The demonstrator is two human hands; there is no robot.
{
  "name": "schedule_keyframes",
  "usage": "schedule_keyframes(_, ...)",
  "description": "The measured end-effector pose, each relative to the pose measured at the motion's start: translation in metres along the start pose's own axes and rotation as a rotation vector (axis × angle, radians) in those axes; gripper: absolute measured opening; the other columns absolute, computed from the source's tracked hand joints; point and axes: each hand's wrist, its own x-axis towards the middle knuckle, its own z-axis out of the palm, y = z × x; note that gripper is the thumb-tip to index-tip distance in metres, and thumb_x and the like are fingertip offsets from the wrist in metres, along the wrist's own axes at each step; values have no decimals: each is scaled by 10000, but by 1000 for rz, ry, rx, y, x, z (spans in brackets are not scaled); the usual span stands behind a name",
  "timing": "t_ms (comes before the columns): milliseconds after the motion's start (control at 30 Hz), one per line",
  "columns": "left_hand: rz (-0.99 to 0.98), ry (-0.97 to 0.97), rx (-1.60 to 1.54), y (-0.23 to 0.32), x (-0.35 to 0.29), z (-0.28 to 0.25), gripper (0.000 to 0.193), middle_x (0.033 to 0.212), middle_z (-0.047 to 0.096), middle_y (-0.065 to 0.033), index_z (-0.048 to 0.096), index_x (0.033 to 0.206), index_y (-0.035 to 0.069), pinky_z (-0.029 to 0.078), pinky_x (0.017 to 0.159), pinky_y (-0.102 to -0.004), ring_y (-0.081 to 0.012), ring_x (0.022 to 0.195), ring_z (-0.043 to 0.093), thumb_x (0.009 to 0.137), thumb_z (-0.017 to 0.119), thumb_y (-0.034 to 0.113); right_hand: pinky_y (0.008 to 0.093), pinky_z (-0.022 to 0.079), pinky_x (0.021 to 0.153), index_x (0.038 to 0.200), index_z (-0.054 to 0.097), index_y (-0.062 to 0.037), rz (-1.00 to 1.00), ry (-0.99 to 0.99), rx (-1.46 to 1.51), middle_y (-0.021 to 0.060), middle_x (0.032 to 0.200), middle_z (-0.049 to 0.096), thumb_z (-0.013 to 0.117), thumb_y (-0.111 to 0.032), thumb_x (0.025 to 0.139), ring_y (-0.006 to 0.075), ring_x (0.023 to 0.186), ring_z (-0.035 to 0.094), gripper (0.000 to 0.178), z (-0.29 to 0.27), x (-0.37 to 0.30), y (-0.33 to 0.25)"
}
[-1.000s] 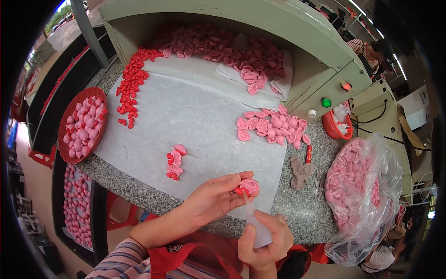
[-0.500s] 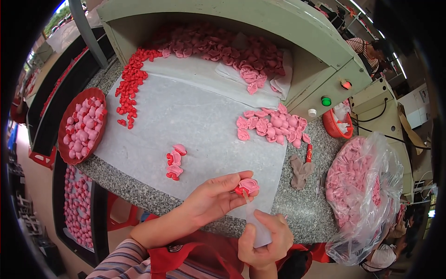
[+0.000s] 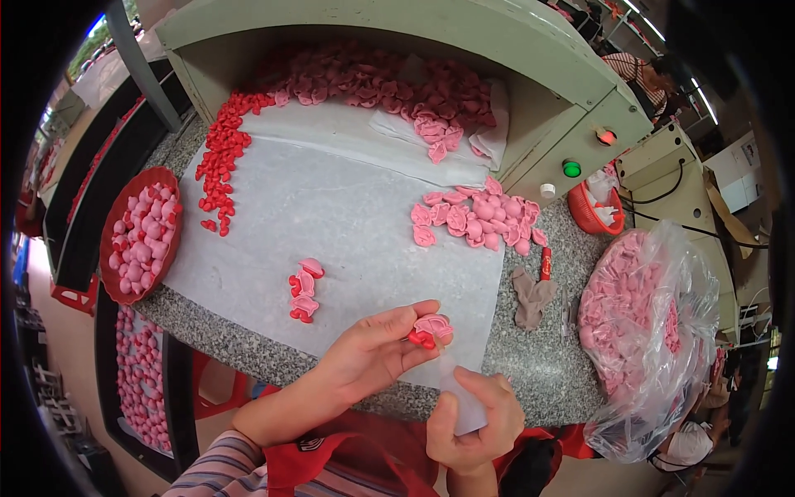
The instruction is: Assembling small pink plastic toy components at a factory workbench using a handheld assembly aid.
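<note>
Between the fingertips of my left hand (image 3: 364, 354), a small moulded piece (image 3: 432, 328), pink with red parts, is pinched above the paper. My right hand (image 3: 484, 427) is wrapped round a whitish translucent squeeze bottle (image 3: 470, 406). The bottle's tip points up toward the piece, just below it; the tip is blurred, and I cannot tell whether it touches. Left of my hands, a short row of pink and red pieces (image 3: 305, 288) lies on the white paper (image 3: 364, 240).
Red bits (image 3: 219, 170) trail along the paper's left side; pink pieces (image 3: 489, 217) lie at right. A grey-green box (image 3: 373, 18) holds more. A red bowl (image 3: 106, 263) stands left, a clear plastic bag (image 3: 638, 418) right. Near it are a brown cloth (image 3: 532, 296) and red basket (image 3: 584, 215).
The bottle's tip has drawn slightly down from the piece, where it was against its red part. The piece is tilted a little differently in my left fingers. The whole view has shifted slightly.
</note>
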Motion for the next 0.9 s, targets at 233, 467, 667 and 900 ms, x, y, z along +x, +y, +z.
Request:
schedule_keyframes(233,9,-7,4,1,-2,1,379,1147,527,-131,467,1177,24,399,937,-363,-253,1060,521,871,525,240,254,356,383,861,573,30,-13,34,4,70,662,581,603,-19,626,169,417,448,242,-4,-1,4)
schedule_keyframes(467,18,-10,-4,2,-1,1,389,1155,520,-134,465,1178,27,395,951,-373,-265,1074,511,862,541,241,261,366,391,871,571,26,6,37,-9,73,712,595,610,-17,626,172,434,463,252,-7,-2,5)
schedule_keyframes(667,33,-9,-21,1,-1,-1,381,1154,518,-139,474,1171,29,398,955,-379,-272,1074,510,859,546,236,265,379,400,876,568,27,25,39,-4,77,710,598,613,-18,630,180,449,484,254,-8,-3,6)
schedule_keyframes(900,55,-18,-77,1,0,-3,350,1153,516,-142,484,1160,38,423,936,-370,-261,1071,514,865,535,218,268,402,446,866,564,40,100,38,6,114,706,597,596,-49,660,194,484,515,227,-8,-5,5)
